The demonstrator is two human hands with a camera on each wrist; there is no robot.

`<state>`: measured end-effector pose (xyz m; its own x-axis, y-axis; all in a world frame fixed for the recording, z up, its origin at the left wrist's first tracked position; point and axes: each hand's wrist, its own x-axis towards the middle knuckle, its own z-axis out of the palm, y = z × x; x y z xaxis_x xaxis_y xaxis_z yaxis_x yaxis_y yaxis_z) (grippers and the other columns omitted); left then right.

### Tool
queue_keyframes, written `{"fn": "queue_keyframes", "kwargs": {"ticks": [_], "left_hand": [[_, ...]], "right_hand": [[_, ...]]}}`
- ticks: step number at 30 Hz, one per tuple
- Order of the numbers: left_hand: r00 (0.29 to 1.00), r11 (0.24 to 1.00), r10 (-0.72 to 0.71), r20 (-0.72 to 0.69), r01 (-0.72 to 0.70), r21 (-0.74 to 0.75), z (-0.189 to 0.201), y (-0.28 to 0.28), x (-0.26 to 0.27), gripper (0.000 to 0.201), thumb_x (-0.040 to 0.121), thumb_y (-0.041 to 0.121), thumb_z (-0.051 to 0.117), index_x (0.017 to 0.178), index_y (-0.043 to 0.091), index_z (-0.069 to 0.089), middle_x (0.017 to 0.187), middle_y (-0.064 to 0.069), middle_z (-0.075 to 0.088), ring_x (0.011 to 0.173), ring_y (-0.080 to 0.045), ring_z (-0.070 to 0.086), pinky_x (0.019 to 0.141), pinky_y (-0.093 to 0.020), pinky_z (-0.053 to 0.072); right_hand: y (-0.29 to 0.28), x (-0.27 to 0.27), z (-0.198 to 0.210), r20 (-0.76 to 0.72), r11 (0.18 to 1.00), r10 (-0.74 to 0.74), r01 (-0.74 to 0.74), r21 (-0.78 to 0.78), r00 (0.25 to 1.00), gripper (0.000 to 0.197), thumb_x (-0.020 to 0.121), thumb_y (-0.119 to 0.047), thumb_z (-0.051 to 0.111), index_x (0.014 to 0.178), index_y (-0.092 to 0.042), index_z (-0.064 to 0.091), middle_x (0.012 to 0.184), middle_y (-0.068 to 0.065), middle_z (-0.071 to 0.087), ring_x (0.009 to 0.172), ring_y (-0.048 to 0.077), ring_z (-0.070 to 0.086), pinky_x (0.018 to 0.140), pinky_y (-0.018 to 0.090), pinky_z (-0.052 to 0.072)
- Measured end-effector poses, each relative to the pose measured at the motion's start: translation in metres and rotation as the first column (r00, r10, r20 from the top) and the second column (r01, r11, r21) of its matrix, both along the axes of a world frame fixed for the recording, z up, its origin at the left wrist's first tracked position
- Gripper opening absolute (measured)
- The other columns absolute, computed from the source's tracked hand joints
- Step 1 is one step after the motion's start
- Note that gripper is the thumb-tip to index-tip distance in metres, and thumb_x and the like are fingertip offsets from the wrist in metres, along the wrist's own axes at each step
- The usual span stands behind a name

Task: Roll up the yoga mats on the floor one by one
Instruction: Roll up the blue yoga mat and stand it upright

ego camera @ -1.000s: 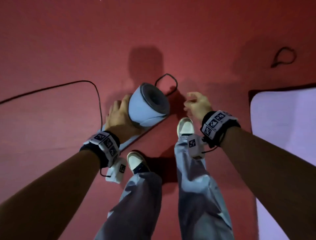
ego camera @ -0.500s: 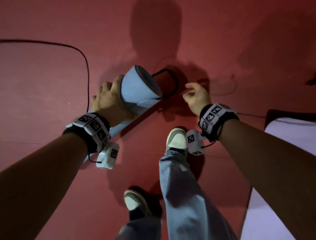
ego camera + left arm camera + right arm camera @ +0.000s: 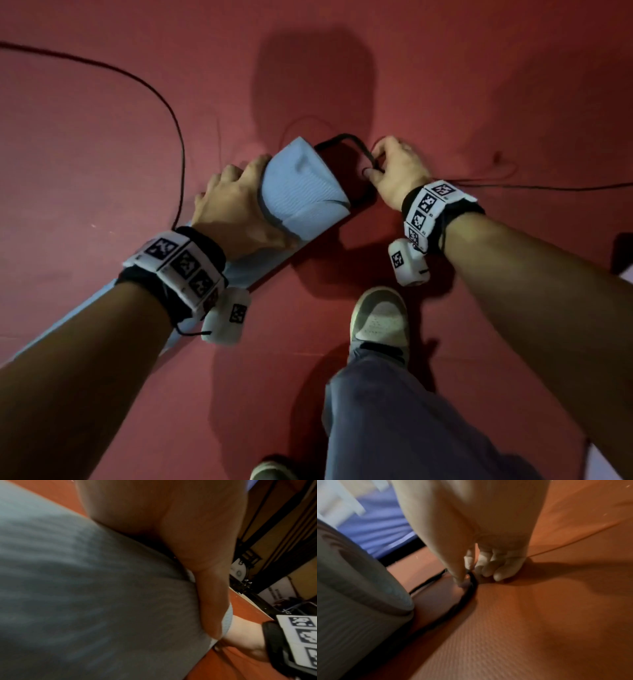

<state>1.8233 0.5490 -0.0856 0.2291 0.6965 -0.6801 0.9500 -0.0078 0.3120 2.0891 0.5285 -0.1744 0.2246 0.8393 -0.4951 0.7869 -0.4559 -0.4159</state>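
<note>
A light blue yoga mat [image 3: 301,192] lies rolled into a thick roll on the red floor, its end facing away from me. My left hand [image 3: 233,205] grips the roll's left side, thumb across its top; up close the roll [image 3: 85,588] fills the left wrist view under that thumb. A black elastic loop [image 3: 356,147] lies on the floor beside the roll's right end. My right hand [image 3: 394,168] pinches this loop [image 3: 471,582] between thumb and forefinger, low at the floor, next to the roll [image 3: 359,588].
A thin black cable [image 3: 164,102] curves over the floor at the left, another thin one [image 3: 548,187] runs off to the right. My shoes [image 3: 380,318] stand just below the roll. A lilac mat [image 3: 376,527] lies flat further off.
My right hand has come down from the air and taken hold of the black loop. I have stepped forward, and the roll now shows its side instead of its spiral end.
</note>
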Motion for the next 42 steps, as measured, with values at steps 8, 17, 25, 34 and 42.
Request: {"fn": "queue_keyframes", "kwargs": {"ticks": [8,17,25,34,42], "left_hand": [[0.996,0.999,0.020,0.091,-0.017,-0.028,0.008,-0.003,0.004,0.131,0.025,0.073,0.078,0.142,0.046,0.024,0.125,0.007,0.059,0.113,-0.023,0.058,0.092,-0.050,0.053],[0.997,0.995,-0.049,0.051,0.044,0.091,0.026,-0.003,0.000,0.138,0.031,0.069,0.083,0.150,0.037,0.021,0.129,0.001,0.057,0.116,-0.028,0.056,0.096,-0.044,0.050],[0.997,0.996,-0.082,0.005,0.082,0.040,0.030,-0.015,0.007,0.163,0.026,0.077,0.077,0.156,0.034,-0.012,0.148,-0.006,0.047,0.132,-0.030,0.050,0.107,-0.051,0.043],[0.999,0.986,0.041,-0.009,-0.039,0.160,0.030,-0.016,0.003,0.157,0.038,0.067,0.089,0.158,0.028,-0.005,0.151,-0.001,0.045,0.135,-0.027,0.047,0.109,-0.055,0.039],[0.998,0.977,-0.002,0.063,-0.012,0.214,0.040,-0.023,0.001,0.151,0.033,0.069,0.084,0.149,0.053,-0.012,0.139,0.000,0.055,0.126,-0.030,0.054,0.099,-0.058,0.046]], "right_hand": [[0.003,0.004,0.014,-0.153,0.993,-0.120,0.119,-0.013,0.981,0.009,0.087,-0.012,0.063,0.093,-0.018,0.062,0.091,0.005,0.067,0.084,0.026,0.062,0.072,0.032,0.046],[0.044,-0.018,0.082,-0.551,0.900,-0.297,0.421,0.112,0.780,0.015,0.089,-0.001,0.060,0.083,-0.014,0.054,0.064,0.005,0.066,0.052,0.016,0.061,0.043,0.021,0.043],[0.041,-0.055,0.118,-0.329,0.934,0.272,-0.166,0.316,0.904,0.015,0.081,-0.016,0.074,0.083,-0.028,0.066,0.078,-0.013,0.062,0.071,0.001,0.056,0.070,0.024,0.044],[0.026,-0.061,0.128,-0.146,0.852,0.436,-0.356,0.383,0.888,0.011,0.085,-0.018,0.071,0.087,-0.027,0.065,0.092,-0.005,0.054,0.086,0.015,0.057,0.081,0.034,0.049],[0.018,-0.069,0.137,-0.094,0.787,0.552,-0.480,0.387,0.829,0.007,0.089,-0.024,0.069,0.096,-0.027,0.068,0.101,-0.002,0.050,0.092,0.018,0.055,0.082,0.037,0.047]]}}
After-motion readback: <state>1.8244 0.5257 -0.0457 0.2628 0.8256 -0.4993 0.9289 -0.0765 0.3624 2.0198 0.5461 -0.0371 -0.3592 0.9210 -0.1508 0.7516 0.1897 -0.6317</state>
